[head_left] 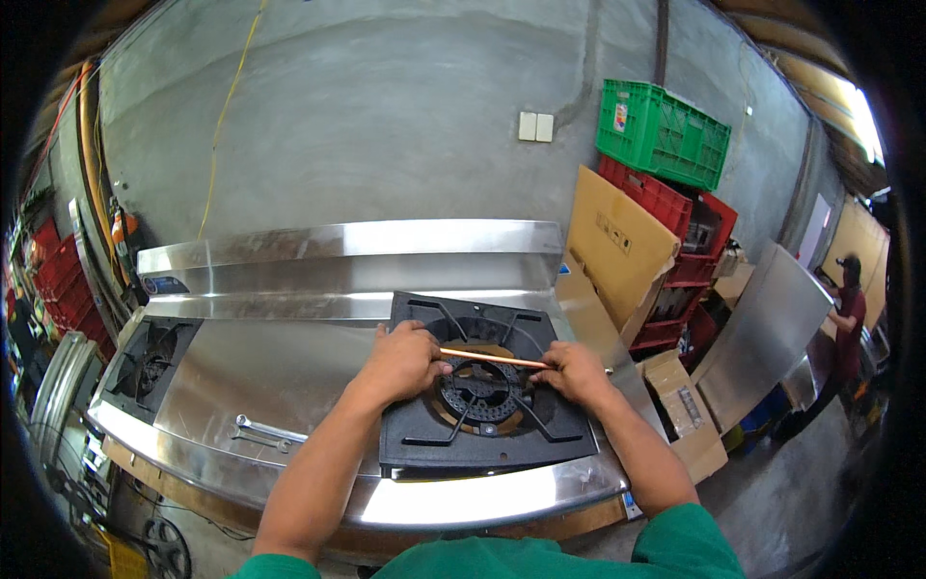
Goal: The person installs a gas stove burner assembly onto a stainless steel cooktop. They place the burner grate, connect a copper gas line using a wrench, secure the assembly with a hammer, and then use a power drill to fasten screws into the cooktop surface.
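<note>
A thin copper tube (492, 358) is held level, stretched between my two hands. Its left end is pinched in my left hand (403, 357), fingers closed. Closed fingers of my right hand (576, 372) grip the other end. Below the tube sits a black cast-iron stove grate plate (413, 432) with a round burner (479, 394) at its centre. That plate rests on the right part of a stainless steel stove top (260, 367). A wrench (270, 430) lies on the steel left of my left forearm. I cannot tell whether either hand touches the grate.
Another black burner section (151, 365) is at the stove's left end. A steel backsplash (352, 253) rises behind. Cardboard sheets (622, 246), red crates (675, 280) and a green crate (666, 133) stand at the right. Farther right, a person (849, 323) stands by a steel panel (767, 333).
</note>
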`<move>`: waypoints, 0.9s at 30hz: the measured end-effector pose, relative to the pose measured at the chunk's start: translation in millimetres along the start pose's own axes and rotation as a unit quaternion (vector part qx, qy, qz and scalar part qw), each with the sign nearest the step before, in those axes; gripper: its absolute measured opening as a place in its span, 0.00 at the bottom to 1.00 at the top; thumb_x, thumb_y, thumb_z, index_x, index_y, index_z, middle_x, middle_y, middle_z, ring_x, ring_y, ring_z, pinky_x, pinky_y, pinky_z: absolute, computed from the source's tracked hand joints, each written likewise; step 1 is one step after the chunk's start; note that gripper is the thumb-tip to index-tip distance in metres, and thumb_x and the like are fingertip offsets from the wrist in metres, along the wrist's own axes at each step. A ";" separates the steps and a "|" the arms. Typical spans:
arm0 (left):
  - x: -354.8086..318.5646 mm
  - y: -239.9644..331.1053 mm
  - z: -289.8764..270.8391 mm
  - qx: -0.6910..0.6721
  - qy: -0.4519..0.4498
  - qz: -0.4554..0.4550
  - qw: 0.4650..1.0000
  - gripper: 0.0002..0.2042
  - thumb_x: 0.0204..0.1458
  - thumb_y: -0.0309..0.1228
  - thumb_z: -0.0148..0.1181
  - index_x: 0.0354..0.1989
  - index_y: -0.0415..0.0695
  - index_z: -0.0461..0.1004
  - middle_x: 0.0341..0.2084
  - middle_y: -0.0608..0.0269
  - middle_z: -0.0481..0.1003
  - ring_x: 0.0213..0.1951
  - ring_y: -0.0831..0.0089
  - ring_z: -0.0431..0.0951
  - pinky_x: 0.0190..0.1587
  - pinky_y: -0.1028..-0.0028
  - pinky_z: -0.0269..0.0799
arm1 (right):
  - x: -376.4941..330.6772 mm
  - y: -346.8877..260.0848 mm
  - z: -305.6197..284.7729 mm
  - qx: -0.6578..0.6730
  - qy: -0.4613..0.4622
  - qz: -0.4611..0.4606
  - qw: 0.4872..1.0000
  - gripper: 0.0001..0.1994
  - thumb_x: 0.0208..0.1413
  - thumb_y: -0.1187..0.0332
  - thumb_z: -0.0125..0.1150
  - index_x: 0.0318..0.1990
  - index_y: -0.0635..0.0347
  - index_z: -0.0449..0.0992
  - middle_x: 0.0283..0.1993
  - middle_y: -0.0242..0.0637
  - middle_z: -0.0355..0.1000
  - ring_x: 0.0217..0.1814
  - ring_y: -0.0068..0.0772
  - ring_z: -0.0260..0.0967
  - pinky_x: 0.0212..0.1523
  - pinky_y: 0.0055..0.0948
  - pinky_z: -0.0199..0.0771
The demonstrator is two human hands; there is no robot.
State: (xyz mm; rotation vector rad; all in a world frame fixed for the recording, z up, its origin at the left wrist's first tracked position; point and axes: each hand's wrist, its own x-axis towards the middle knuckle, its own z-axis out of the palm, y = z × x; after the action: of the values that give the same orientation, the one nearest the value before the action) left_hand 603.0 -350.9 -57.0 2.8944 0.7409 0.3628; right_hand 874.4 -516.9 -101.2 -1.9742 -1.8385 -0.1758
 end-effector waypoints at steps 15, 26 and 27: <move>12.0 11.0 -46.3 0.008 0.003 0.069 0.998 0.12 0.51 0.36 0.67 0.39 0.41 0.83 0.46 0.56 0.79 0.56 0.52 0.72 0.57 0.61 0.70 | -0.1 -6.0 -3.2 0.094 0.034 0.028 0.995 0.12 0.48 0.58 0.71 0.32 0.57 0.82 0.32 0.39 0.73 0.37 0.47 0.73 0.36 0.42 0.71; -8.4 80.4 -141.6 0.197 0.185 0.174 0.947 0.10 0.50 0.39 0.68 0.34 0.46 0.83 0.53 0.66 0.75 0.67 0.55 0.63 0.58 0.44 0.63 | -7.2 -32.1 -66.7 0.149 0.337 -0.068 0.927 0.07 0.43 0.77 0.64 0.33 0.62 0.82 0.36 0.40 0.78 0.34 0.43 0.78 0.35 0.35 0.77; -20.1 81.1 -144.8 0.204 0.193 0.171 0.944 0.09 0.48 0.38 0.69 0.32 0.46 0.82 0.55 0.66 0.74 0.67 0.54 0.62 0.58 0.42 0.63 | -8.4 -37.1 -78.1 0.095 0.375 -0.095 0.917 0.07 0.42 0.76 0.66 0.32 0.61 0.82 0.36 0.40 0.78 0.33 0.44 0.78 0.34 0.36 0.77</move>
State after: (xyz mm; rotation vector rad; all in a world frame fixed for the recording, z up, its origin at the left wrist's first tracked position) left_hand 584.7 -421.5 93.4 3.3985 0.3804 0.9430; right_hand 852.8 -554.4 -25.9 -1.3159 -1.4472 -0.6818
